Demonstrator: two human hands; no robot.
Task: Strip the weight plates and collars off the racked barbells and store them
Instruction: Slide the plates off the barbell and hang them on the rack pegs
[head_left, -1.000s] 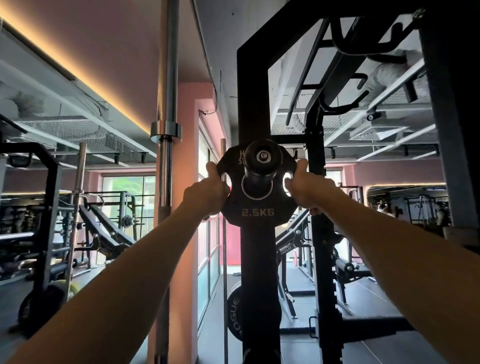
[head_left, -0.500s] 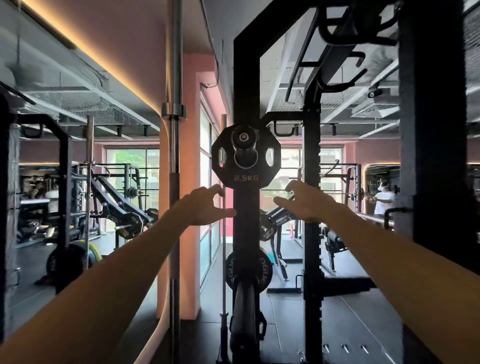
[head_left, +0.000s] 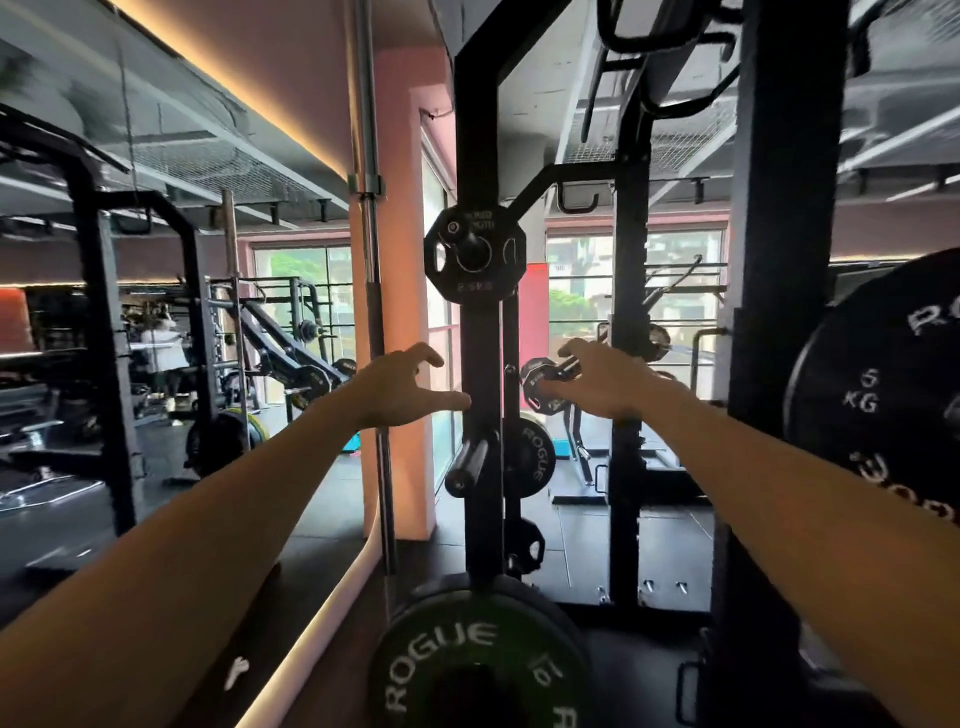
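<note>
A small black 2.5 kg plate (head_left: 475, 254) hangs on the top storage peg of the black rack upright (head_left: 482, 364). Well below it, my left hand (head_left: 400, 387) is held out empty with spread fingers, left of the upright. On the other side of that post my right hand (head_left: 597, 382) is stretched forward, also empty, fingers relaxed. Lower on the post an empty peg (head_left: 467, 460) sticks out. Below that, a green-lettered 10 kg Rogue plate (head_left: 478, 660) sits on a low peg. A black 5 kg Rogue plate (head_left: 878, 395) fills the right edge.
A bare barbell (head_left: 371, 260) stands upright left of the post, beside a pink column (head_left: 402, 312). A second black upright (head_left: 779, 312) rises at right. More racks, loaded bars and a person (head_left: 163, 348) are in the background on the left.
Both hands let go of the 2.5 kg plate, left on its peg, and dropped away from it. The view has tilted down, bringing the 10 kg and 5 kg plates into sight.
</note>
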